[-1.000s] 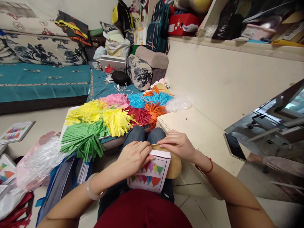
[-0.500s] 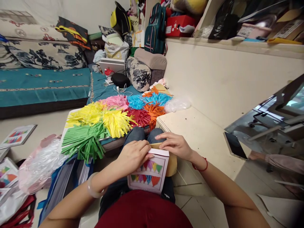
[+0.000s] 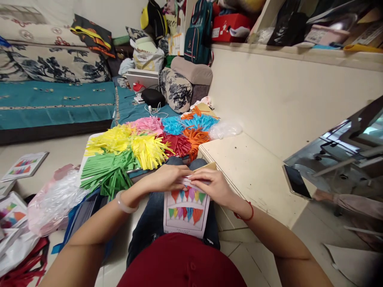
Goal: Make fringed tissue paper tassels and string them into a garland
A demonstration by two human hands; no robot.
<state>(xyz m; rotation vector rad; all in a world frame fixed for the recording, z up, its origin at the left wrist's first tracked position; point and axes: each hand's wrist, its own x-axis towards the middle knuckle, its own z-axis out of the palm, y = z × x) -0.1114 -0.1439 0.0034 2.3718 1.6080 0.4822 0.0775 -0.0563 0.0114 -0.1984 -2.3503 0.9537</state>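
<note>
On my lap lies a white card (image 3: 185,213) printed with rows of coloured pennant flags. My left hand (image 3: 166,177) and my right hand (image 3: 211,185) meet at its top edge, fingers closed and pinching the card there. A tan paper sheet (image 3: 207,166) pokes out behind my right fingers. Just beyond my knees lie piles of fringed paper strips (image 3: 134,149) in green, yellow, pink, blue, red and orange.
A cream low table (image 3: 251,167) stands to my right with a phone (image 3: 296,182) near its far edge. Plastic bags (image 3: 50,201) and more flag cards (image 3: 24,165) lie on the floor at left. A teal-covered sofa (image 3: 56,101) runs along the back.
Both hands have slid forward to the card's top edge and come together. The card now lies flatter and straighter on my lap, with less of the tan sheet showing.
</note>
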